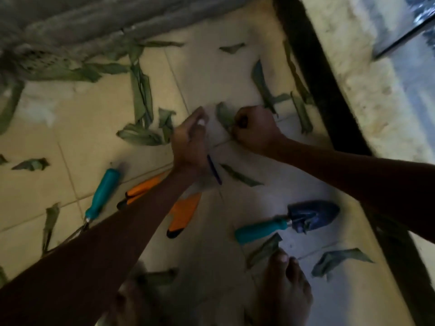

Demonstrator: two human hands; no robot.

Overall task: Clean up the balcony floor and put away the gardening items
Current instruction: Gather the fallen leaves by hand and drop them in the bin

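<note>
We see the right hand [255,128] curled into a fist, pinching a green leaf [223,115] above the tiled floor [70,128]. The left hand [189,140] grips what seems a clear plastic bag [211,128], its outline too blurred to trace. Below the left forearm lie orange-handled shears [181,210], and left of them a teal-handled tool [103,191]. A teal-handled blue trowel [289,220] lies under the right forearm. Loose leaves [141,95] scatter across the tiles; a bare foot [286,290] stands near the bottom edge.
</note>
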